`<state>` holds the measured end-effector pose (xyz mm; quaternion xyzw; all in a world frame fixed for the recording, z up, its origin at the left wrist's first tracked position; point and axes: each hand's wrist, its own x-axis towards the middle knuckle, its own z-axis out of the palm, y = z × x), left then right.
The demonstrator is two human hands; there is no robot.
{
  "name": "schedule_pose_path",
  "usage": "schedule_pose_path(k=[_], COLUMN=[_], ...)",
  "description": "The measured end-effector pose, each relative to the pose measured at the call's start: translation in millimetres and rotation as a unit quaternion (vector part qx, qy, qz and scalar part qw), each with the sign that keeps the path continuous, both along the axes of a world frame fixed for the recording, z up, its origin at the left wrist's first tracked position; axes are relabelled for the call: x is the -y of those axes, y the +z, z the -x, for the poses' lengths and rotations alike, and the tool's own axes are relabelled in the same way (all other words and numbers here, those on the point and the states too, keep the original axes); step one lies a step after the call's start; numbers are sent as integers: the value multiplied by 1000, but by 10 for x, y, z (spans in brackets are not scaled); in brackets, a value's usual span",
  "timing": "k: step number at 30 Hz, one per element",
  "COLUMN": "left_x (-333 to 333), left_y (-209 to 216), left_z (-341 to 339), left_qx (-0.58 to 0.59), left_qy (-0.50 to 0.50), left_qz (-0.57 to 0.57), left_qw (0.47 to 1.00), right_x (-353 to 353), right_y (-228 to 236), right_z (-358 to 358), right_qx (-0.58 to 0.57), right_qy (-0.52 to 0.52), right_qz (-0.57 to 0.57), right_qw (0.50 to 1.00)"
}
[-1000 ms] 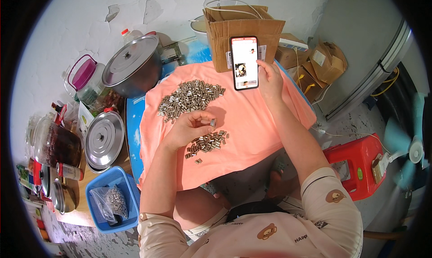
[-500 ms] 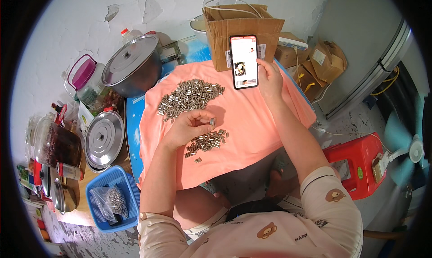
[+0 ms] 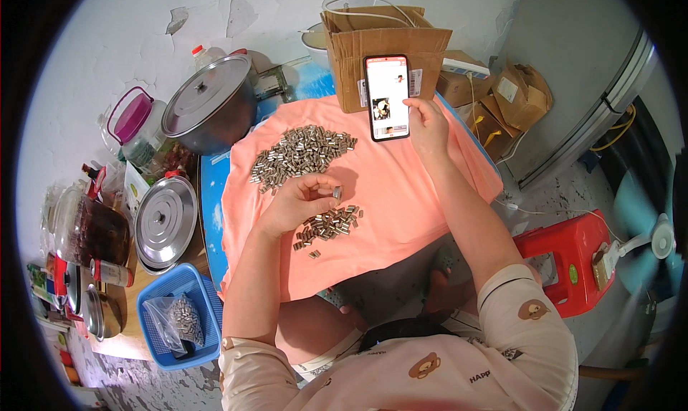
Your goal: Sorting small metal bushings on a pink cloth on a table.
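My left hand (image 3: 304,202) is pinched around a small silvery metal piece (image 3: 337,193), just above the cloth. Under and beside it lies a smaller heap of short metal cylinders (image 3: 331,225). Farther off, a bigger heap of the same cylinders (image 3: 301,151) is spread out. A smartphone (image 3: 388,99) with a lit screen leans upright against a cardboard box (image 3: 350,60). At the phone's right edge, my right hand (image 3: 428,128) has a finger stretched to the screen; the other fingers are loosely bent and grip nothing visible. Both heaps rest on a salmon-coloured cloth (image 3: 401,196).
A blue basket (image 3: 154,296) at the left holds a plastic bag of metal pieces (image 3: 188,319). Behind it stand a lidded pot (image 3: 215,96) and a round steel lid (image 3: 166,225). On the right are a red stool (image 3: 570,264) and a turning fan (image 3: 656,235).
My right hand has shifted very slightly left at the phone's edge. My left hand keeps its pinch in nearly the same place.
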<state>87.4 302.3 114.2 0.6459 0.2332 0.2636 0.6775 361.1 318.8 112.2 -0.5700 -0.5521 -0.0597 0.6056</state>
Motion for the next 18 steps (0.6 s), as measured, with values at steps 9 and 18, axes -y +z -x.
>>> schedule_pose_path(k=[9,18], left_x=[-9,-11], left_y=[-14,-6], left_z=[11,6], left_qx=[12,5], left_qy=[-8,-8], left_qz=[0,-3], left_qw=[1000,1000], right_x=[45,-12], right_y=[11,-5], right_z=[8,-24], right_qx=[4,-14], right_qy=[14,24], right_qz=[91,26], right_qw=[996,999])
